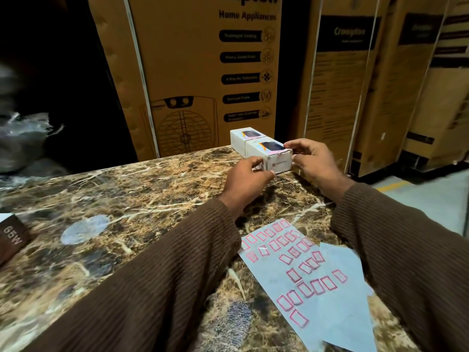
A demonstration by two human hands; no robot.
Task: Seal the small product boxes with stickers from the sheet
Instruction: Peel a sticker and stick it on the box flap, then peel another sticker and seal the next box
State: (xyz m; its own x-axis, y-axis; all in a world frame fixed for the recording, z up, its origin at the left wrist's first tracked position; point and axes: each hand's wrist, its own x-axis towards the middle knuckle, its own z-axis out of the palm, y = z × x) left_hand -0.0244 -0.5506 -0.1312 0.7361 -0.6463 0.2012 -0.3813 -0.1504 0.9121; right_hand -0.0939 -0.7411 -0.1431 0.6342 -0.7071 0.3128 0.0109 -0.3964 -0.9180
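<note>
a person in brown ribbed sleeves works at a marbled brown table. both hands hold a small white product box near the table's far edge: the left hand pinches its near left corner, and the right hand curls its fingers round the right end, so each grip is closed on the box. a second white box sits touching it, just behind. a pale sticker sheet with red-outlined stickers lies on the table between the forearms. tall crompton cardboard cartons stand behind the table. a dark box marked 65w lies at the left edge.
</note>
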